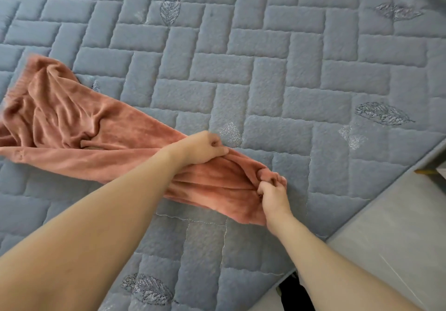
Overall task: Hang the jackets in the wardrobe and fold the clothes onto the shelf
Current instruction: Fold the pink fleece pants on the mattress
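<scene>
On the quilted bed (265, 69), your left hand (202, 148) and right hand (272, 193) each pinch the pink garment's (72, 122) near end.

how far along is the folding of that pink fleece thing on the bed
Nothing looks finished: no wardrobe, shelf or folded pile is in view. In hand: the left hand and right hand both grip one end of the pink garment, stretched across the blue quilt, its far end rumpled. Folding and shelving remain.
</scene>
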